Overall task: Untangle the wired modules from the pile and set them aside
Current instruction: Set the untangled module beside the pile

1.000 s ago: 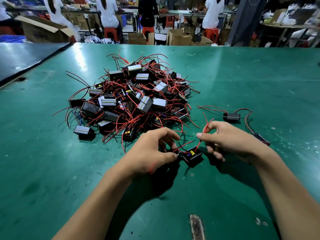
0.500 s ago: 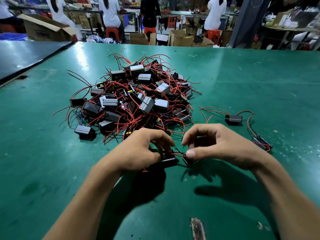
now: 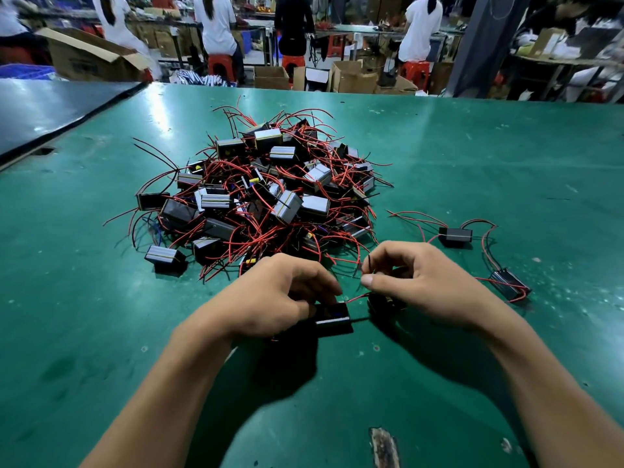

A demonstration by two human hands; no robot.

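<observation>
A pile of small black modules with red and black wires [image 3: 263,194] lies tangled in the middle of the green table [image 3: 472,157]. Just in front of it, my left hand [image 3: 273,298] grips a black module [image 3: 332,317] against the table. My right hand [image 3: 415,282] pinches a thin wire [image 3: 368,265] between thumb and fingers, with a second dark module [image 3: 385,303] partly hidden under its palm. A red wire runs between the two hands. Two separated modules lie to the right, one [image 3: 455,235] behind my right hand and another [image 3: 509,284] beside my wrist.
A darker table [image 3: 50,109] adjoins on the left. A worn patch [image 3: 385,447] marks the mat near the front edge. Beyond the far edge are cardboard boxes [image 3: 351,77], red stools and several seated people facing away.
Both hands have drawn together over two modules at the pile's front. The right hand dropped its lifted red wire and now pinches a wire above the second module; the left still grips its module.
</observation>
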